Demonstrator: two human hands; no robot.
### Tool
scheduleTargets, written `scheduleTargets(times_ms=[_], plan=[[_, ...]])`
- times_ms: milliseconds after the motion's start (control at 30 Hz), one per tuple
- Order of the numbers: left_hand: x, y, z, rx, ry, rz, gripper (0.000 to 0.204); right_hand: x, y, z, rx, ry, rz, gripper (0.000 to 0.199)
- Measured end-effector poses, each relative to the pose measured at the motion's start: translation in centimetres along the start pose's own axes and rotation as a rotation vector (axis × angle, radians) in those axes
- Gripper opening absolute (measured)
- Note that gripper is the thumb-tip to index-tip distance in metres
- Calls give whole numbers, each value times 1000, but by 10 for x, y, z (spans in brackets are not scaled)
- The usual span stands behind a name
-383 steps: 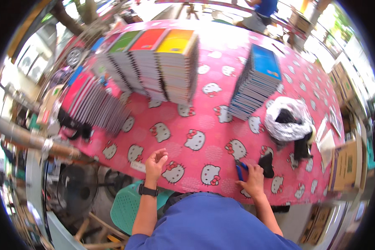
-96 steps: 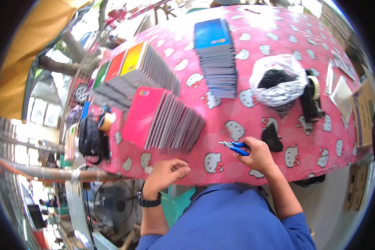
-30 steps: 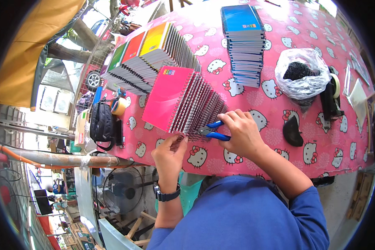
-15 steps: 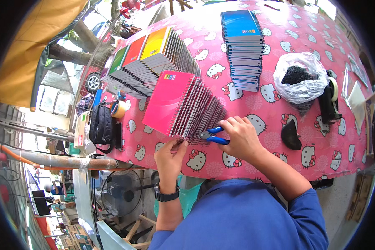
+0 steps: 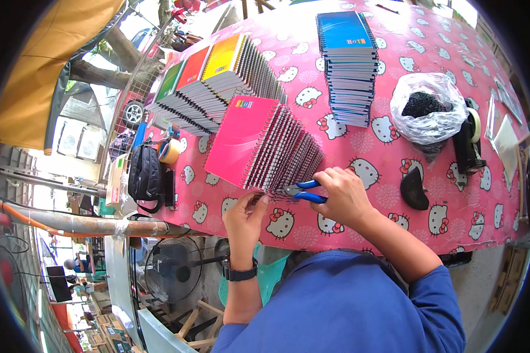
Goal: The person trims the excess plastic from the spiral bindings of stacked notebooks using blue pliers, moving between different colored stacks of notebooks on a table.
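Clearly, the right hand (image 5: 343, 191) is closing its grip around a pair of blue-handled metal pliers (image 5: 310, 197), whose tips are pointing left at the near lower edge of a leaning stack of pink-covered, spiral-bound notebooks (image 5: 268, 150); whether the tips are touching a coil is too small to tell. The left hand (image 5: 242, 223), wearing a black wristwatch (image 5: 240, 272), is bringing thumb and fingers close together at that same corner, but I cannot tell whether its grip is pinching a wire. The pink stack is sitting before the person on a pink tabletop (image 5: 303, 238) patterned with white cat heads. Behind it, yellow (image 5: 222, 57), red (image 5: 194, 67) and green notebook stacks (image 5: 171, 81) are standing side by side. Farther right, a tall stack of blue spiral notebooks (image 5: 348, 67) is standing apart, and a translucent white plastic bag (image 5: 401, 109) is holding dark material.
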State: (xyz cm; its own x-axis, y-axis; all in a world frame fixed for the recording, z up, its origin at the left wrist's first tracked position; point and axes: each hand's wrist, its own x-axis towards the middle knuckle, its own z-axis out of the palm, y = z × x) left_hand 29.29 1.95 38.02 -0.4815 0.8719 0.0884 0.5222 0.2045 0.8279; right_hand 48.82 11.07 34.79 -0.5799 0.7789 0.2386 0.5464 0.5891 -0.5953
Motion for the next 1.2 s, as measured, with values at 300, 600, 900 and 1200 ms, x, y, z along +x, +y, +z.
scheduleTargets(times_ms=[300,600,900,1200], plan=[[7,-8,1,-362,-216,-248,18,2,-5,12,-98,77,-83,41],[7,-14,6,-549,-153,-334,18,-4,8,7,-62,96,-34,38],[6,-9,14,-384,-180,-269,19,0,4,12,-47,-14,-4,32],[5,-15,18,-382,-150,-174,17,-1,9,17,-37,-8,-7,29]])
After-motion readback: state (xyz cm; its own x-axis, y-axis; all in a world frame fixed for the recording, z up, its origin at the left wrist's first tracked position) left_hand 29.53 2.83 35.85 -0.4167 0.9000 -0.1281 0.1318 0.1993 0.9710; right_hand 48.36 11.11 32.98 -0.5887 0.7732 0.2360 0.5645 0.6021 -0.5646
